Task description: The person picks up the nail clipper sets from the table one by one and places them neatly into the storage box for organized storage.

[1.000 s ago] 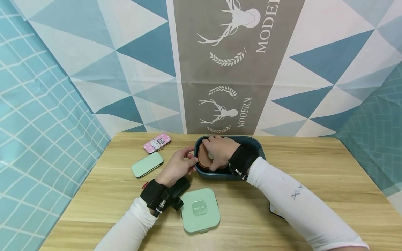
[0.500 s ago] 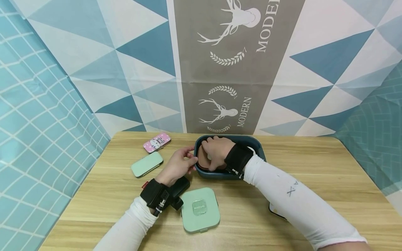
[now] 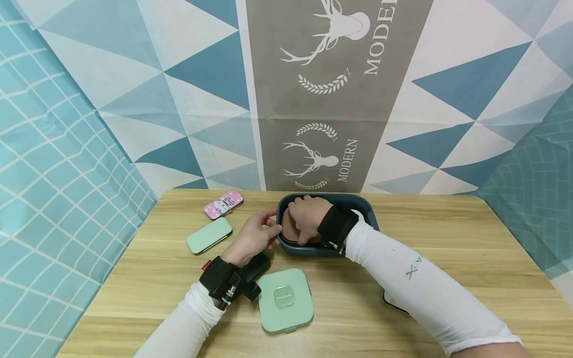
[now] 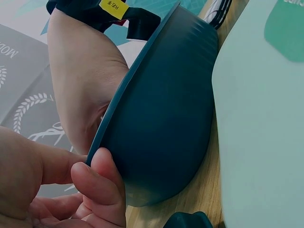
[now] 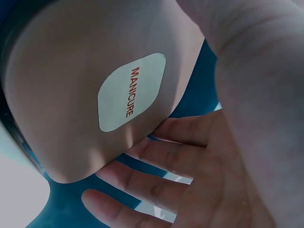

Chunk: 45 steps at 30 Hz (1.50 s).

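Brown case (image 5: 88,83), one: rounded, flat-topped, with a white label (image 5: 132,92) printed MANICURE in red. Location: inside the blue bin (image 4: 161,109), at its left end. Whether its underside touches the bin floor cannot be seen.

Right hand (image 3: 312,216), one: reaching into the bin, grasping the case between fingers and thumb; the fingertips lie at the case's edge, the thumb tip is out of the wrist view.

Left hand (image 3: 255,236), one: pinching the bin's rim at its left end, thumb outside.

Change noted: over the last second, the right wrist and forearm have drawn slightly leftward; the case and left hand keep their places. Reading, by judgement: a fine adjustment of the case in the bin, with the rim steadied, rather than a carry.

Surrounding stock, on the wood-grain tabletop (image 3: 447,238):
- Square mint case (image 3: 285,301), lying flat, nearer the person than the bin.
- Slim pale green case (image 3: 209,235), left of the left hand.
- Pink case (image 3: 223,204), cartoon-printed, just beyond the slim one.
- Black-edged item (image 3: 394,302), mostly hidden under the right forearm; kind unclear.
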Available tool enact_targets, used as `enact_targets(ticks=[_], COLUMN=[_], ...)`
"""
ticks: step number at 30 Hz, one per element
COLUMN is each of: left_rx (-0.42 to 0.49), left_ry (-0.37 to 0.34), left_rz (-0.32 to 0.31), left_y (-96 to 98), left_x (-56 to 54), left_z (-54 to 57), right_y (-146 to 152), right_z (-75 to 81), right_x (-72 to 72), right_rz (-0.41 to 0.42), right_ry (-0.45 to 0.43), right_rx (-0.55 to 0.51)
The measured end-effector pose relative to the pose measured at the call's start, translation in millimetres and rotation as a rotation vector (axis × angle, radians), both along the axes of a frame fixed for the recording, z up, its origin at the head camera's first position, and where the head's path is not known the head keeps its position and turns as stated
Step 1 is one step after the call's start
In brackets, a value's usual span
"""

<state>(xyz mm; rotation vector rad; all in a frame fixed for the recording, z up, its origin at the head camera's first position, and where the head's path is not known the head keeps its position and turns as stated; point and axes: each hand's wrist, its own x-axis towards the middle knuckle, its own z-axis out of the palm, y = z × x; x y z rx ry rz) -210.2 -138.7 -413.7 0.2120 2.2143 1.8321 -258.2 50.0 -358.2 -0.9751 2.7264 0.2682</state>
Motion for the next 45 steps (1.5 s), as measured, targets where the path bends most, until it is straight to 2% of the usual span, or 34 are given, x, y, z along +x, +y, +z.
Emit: enact_targets(ticks=[31, 45], left_rx=[0.009, 0.003], left_ry=[-0.003, -0.007], left_rz=[0.005, 0.003], left_y=[-0.2, -0.2], left_x=[0.2, -0.3], left_z=[0.9, 0.7], right_y=[-5.1, -4.7], right_z=[-2.3, -3.0], right_x=[0.5, -1.8], right_rz=[-0.001, -0.009], right_ry=[0.041, 0.002], right_rx=[0.028, 0.031])
